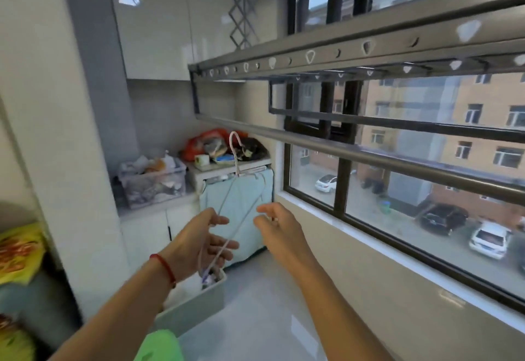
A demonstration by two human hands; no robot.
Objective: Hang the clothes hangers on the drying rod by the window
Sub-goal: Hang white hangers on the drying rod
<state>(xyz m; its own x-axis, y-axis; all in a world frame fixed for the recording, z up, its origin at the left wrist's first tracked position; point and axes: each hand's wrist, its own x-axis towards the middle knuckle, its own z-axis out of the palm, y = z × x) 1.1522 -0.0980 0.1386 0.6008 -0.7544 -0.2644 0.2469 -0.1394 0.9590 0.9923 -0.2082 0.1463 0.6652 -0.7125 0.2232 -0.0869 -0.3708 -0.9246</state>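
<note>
Holding white hanger (237,178) below rod (369,153), left hand (199,242) gripping.

Thin white wire hanger (237,190) upright btwn left hand (199,242) & right hand (279,227), below long grey metal drying rod (369,153), window (426,190) to right.

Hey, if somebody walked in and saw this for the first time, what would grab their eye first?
Probably the two bare hands in the middle, the left hand and right hand, holding up a thin white hanger with its hook pointing upward. Right above it, the long grey drying rod runs across the window, with parked cars outside.
</note>
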